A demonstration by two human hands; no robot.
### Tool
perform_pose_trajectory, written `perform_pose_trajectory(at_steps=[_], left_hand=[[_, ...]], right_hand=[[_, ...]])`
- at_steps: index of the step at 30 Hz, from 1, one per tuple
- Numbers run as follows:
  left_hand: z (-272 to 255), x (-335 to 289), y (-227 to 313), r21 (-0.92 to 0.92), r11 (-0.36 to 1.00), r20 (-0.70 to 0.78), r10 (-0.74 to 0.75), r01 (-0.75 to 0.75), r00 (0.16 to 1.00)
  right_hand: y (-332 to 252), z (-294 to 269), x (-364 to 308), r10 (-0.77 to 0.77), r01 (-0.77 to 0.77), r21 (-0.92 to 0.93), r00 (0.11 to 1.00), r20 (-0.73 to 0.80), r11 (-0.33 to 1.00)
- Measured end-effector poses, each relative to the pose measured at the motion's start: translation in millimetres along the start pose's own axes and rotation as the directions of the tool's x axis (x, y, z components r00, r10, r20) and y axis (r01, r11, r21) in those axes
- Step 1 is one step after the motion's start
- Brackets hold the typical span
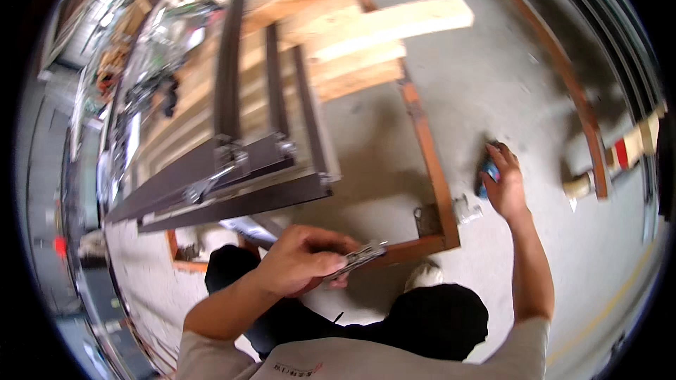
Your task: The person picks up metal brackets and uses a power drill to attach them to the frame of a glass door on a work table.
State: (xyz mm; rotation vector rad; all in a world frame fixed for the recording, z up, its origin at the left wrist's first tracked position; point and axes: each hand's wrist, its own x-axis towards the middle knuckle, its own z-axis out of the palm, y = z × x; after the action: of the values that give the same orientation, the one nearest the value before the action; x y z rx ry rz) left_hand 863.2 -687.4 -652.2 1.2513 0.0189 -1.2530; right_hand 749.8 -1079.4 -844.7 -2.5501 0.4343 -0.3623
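Strip (361, 257) in the left hand (304, 260), right hand (508, 186) at a blue tool (491, 167)

The thin metal strip sits above the lap, pinched between the left thumb and fingers, its far end sticking out free. The right hand is well apart, low over the floor (486, 77), its fingers partly curled about the dark blue tool — whether they have closed on it, I cannot tell.

The step in hand looks like picking up the tool while the strip is kept ready. That move seems to call for a firm wrap of the right fingers and a steady left pinch, so that the strip does not slip.

Between the hands runs the rust-brown stand (422, 144); its near corner would be the thing to clear in bringing tool and strip together. A white shoe (425, 276) shows just below that corner. Ahead on the left, dark frames (231, 70) jut toward the person, with blurred metal fittings (229, 158) at their joints. Pale planks (394, 24) lie beyond — their ends reach out over the floor.
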Motion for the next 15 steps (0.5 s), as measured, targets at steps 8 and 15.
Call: perform_pose_trajectory(at_steps=[8,15], left_hand=[[-6,5,19,-0.461,0.881,0.161,0.195,-0.101,0.967],[-25,-3,11,-0.564,0.807,-0.034,0.191,-0.176,0.981]], right_hand=[[-239,-88,70,-0.865,0.709,0.604,0.498,-0.063,0.364],[-250,-65,84,-0.821,0.597,0.720,0.567,-0.069,0.353]])
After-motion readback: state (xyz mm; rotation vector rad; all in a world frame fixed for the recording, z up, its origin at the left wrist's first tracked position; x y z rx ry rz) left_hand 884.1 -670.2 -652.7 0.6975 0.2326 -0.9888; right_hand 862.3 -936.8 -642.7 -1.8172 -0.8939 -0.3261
